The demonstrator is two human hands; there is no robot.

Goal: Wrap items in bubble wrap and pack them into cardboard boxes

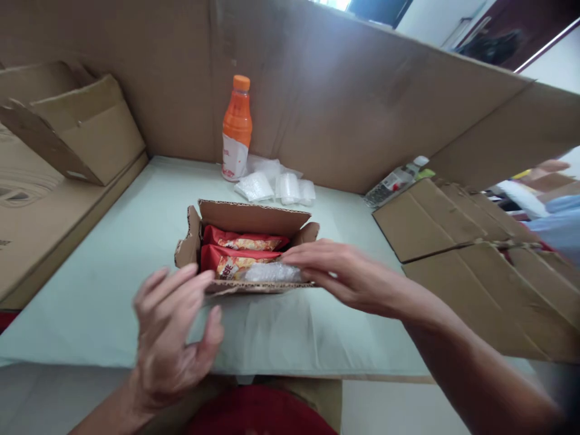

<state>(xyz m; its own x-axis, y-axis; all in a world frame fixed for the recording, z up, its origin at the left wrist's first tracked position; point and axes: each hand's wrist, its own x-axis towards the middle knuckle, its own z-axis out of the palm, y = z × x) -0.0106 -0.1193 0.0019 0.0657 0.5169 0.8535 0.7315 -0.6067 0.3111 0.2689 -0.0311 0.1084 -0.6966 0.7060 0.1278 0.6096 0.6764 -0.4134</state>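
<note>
A small cardboard box point(254, 214) stands with its top open in front of me. Inside lie two red snack packets point(226, 260), one behind the other, and a piece of bubble wrap point(272, 273) along the near wall. My right hand point(333, 269) reaches over the box's right end, fingers stretched out, their tips at the right end of the bubble wrap. Whether they press on it I cannot tell. My left hand point(174, 332) is raised just left of the box's near corner, its fingers spread and holding nothing.
Behind the box are an orange-capped bottle point(236, 130) and several bubble-wrap pieces point(274, 184). A clear bottle point(396, 181) leans at the back right beside stacked cardboard boxes point(475, 266). More cardboard point(86, 127) stands at left; a tall cardboard wall point(317, 90) closes the back.
</note>
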